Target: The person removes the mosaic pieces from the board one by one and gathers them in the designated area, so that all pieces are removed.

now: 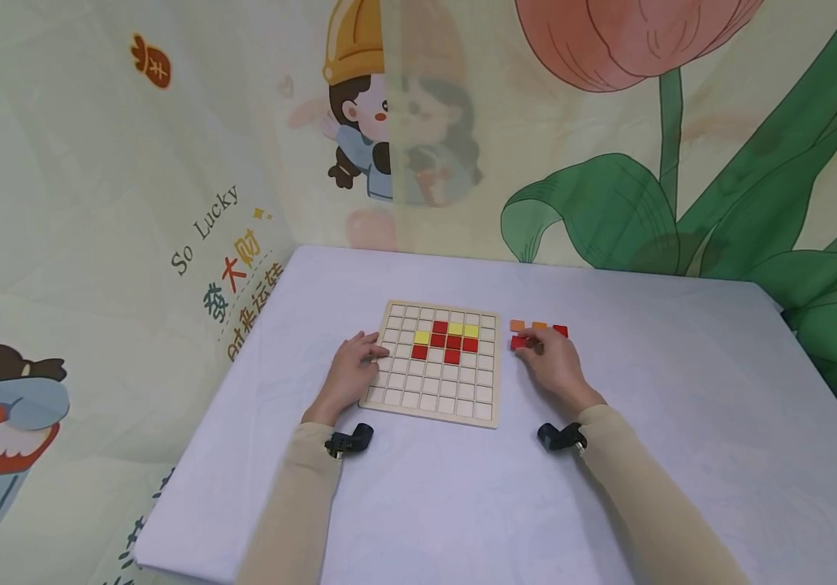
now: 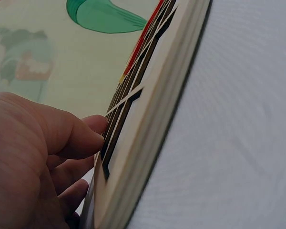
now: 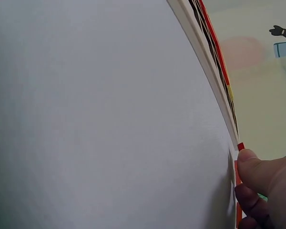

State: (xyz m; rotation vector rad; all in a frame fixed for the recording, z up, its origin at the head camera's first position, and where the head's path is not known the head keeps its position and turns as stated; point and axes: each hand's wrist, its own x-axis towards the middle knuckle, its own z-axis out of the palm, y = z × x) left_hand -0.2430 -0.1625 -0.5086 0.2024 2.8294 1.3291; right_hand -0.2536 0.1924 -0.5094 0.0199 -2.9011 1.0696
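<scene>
A square wooden grid board (image 1: 402, 396) lies on the table, with several red tiles (image 1: 453, 342) and yellow tiles (image 1: 456, 328) in its upper middle cells. My left hand (image 1: 351, 367) rests at the board's left edge, its fingertips touching the rim and nearby cells. In the left wrist view the thumb (image 2: 78, 136) meets the board's edge (image 2: 148, 143). Right of the board, my right hand (image 1: 556, 363) pinches a loose red tile (image 1: 517, 344) between thumb and fingers. The right wrist view shows the thumb (image 3: 257, 169) against that red tile (image 3: 240, 146); the fingers are partly hidden.
Beyond my right hand lie orange tiles (image 1: 517, 325) and another red tile (image 1: 561, 331), partly covered by the fingers. A white cloth covers the table (image 1: 455, 504). Printed curtains (image 1: 448, 219) hang behind the table and along its left side.
</scene>
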